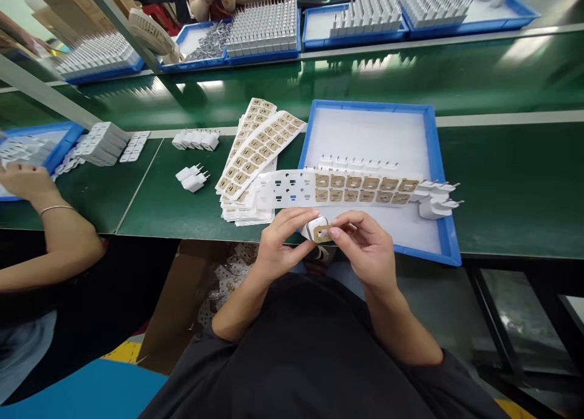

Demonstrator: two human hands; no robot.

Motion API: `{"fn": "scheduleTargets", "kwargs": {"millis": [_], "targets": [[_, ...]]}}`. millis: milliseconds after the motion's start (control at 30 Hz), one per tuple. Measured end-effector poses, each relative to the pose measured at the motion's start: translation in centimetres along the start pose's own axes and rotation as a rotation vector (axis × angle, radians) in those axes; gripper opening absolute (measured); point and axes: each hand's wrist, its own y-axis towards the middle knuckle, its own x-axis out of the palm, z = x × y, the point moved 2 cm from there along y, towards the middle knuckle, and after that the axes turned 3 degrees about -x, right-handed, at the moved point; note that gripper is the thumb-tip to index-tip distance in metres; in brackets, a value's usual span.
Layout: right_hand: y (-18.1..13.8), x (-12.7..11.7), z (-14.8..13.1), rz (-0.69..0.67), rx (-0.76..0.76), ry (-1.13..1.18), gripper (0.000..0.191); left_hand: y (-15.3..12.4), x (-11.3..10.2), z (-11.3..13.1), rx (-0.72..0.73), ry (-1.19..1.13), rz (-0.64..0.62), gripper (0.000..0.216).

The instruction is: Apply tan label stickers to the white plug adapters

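Note:
My left hand [285,239] is closed round a white plug adapter [311,229], held just past the table's front edge. Between the thumb and fingers of my right hand [367,245] is a small tan sticker [323,234] with cut-outs, which lies against the adapter's face; whether it is stuck down I cannot tell. Beyond my hands a sticker sheet [365,188] lies across a blue-rimmed tray [431,139], its left part peeled bare. Several white plug adapters [435,207] rest at the tray's right side, pins pointing right, and a row of pins shows behind the sheet.
A pile of sticker sheets [260,151] lies left of the tray, with loose plug adapters [194,179] beside it. Further left is a co-worker's arm [59,224]. Trays of upright plugs [264,30] line the far side. A cardboard box [177,309] stands below the table.

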Motion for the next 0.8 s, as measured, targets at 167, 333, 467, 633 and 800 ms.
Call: {"fn": "scheduleTargets", "kwargs": {"millis": [167, 333, 467, 633, 800], "targets": [[0.08, 0.08, 0.14, -0.01, 0.006, -0.002, 0.005, 0.03, -0.15, 0.11, -0.007, -0.002, -0.014, 0.047], [0.16, 0.19, 0.08, -0.015, 0.008, 0.017, 0.004, 0.03, -0.23, 0.13, -0.014, -0.012, -0.014, 0.047], [0.16, 0.26, 0.08, -0.016, 0.011, 0.025, 0.003, 0.12, -0.22, 0.15, -0.015, -0.013, -0.018, 0.047], [0.11, 0.3, 0.14, -0.011, 0.02, -0.012, 0.007, 0.16, -0.24, 0.23, -0.017, -0.004, -0.018, 0.045], [-0.03, 0.46, 0.04, -0.001, 0.013, -0.043, 0.005, 0.07, -0.27, 0.16, -0.007, 0.008, -0.015, 0.047]]}}
